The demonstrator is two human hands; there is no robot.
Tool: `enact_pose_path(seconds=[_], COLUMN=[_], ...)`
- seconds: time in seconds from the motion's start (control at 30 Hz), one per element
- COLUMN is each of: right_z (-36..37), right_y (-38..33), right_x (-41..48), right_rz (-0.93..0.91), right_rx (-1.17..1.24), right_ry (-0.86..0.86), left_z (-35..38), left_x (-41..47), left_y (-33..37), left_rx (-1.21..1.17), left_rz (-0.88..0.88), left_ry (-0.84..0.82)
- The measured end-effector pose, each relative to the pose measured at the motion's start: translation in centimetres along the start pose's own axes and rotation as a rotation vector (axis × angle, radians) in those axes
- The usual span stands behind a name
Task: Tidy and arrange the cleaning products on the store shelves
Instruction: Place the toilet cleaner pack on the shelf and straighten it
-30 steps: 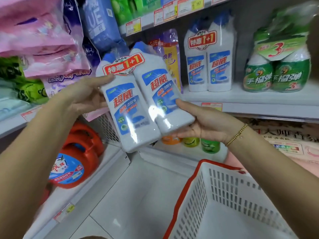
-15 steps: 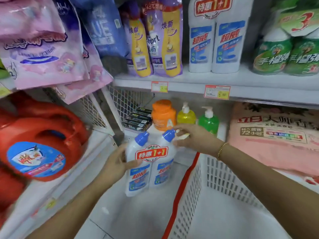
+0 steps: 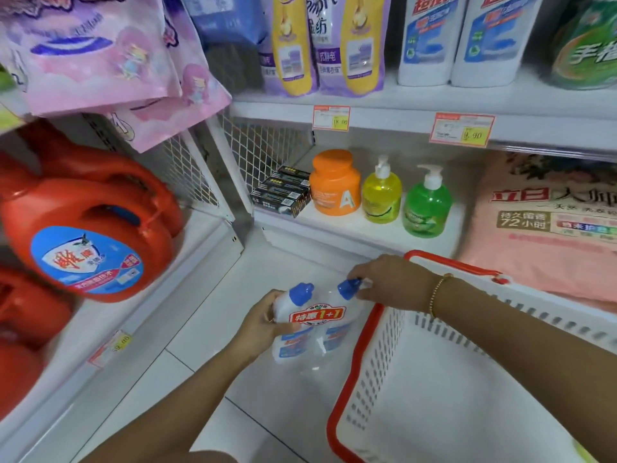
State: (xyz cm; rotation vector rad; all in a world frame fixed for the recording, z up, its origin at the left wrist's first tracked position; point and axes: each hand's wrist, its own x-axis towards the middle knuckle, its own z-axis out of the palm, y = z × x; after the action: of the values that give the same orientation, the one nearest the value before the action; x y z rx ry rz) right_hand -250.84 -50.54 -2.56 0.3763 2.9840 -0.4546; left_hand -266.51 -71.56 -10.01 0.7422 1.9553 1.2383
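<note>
White tile floor (image 3: pixel 207 332) between shelves (image 3: pixel 394 110); left hand (image 3: pixel 263 325), right hand (image 3: pixel 390 282) fingers (image 3: pixel 360 271) grasping twin-pack (image 3: pixel 317 317) beside basket (image 3: pixel 354 362).

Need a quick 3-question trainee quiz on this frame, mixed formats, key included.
1. True or false: the twin-pack of white bottles lies inside the basket.
2. On the lower shelf, what stands between the orange jar and the green pump bottle? A) a red jug B) a yellow pump bottle C) a pink bag
3. Fill in: the ___ hand holds the twin-pack at a blue cap.

Key
1. False: both hands hold it outside the basket, left of its red rim.
2. B
3. right: the right hand is at the cap; the left hand grips the pack's side.
</note>
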Motion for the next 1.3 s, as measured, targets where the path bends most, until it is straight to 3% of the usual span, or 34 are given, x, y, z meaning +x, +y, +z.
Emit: enact_pose_path(seconds=[0.37, 0.5, 0.63, 0.8, 0.87, 1.03, 1.3], right_z=[1.5, -0.9, -7.7, -15.9, -17.4, -17.7, -18.0], right_y=[-4.5, -4.2, -1.0, 5.6, 8.9, 14.7, 14.7], right_x=[2.1, 2.1, 1.2, -2.2, -3.8, -6.5, -6.2], right_rz=[-0.126, -0.129, -0.084, 0.235, 0.383, 0.742, 0.754], right_rx=[-0.055, 0.006, 0.074, 0.063, 0.026, -0.203, -0.315], right_ry=[-0.153, -0.1, 0.301, 0.985, 1.147, 0.922, 0.82], left_z=[-3.5, -4.9, -4.7, 0.3, 3.2, 9.3, 12.8], left_x=[-1.6, -1.5, 0.0, 3.5, 6.0, 13.9, 20.6], left_y=[-1.3, 2.1, 9.9, 22.8, 27.7, 37.1, 39.5], left_rx=[0.23, 0.222, 0.185, 0.239, 0.211, 0.113, -0.032], left_rz=[-0.025, -0.025, 0.112, 0.442, 0.543, 0.633, 0.431], left_ry=[0.133, 0.123, 0.094, 0.039, 0.048, 0.107, 0.207])
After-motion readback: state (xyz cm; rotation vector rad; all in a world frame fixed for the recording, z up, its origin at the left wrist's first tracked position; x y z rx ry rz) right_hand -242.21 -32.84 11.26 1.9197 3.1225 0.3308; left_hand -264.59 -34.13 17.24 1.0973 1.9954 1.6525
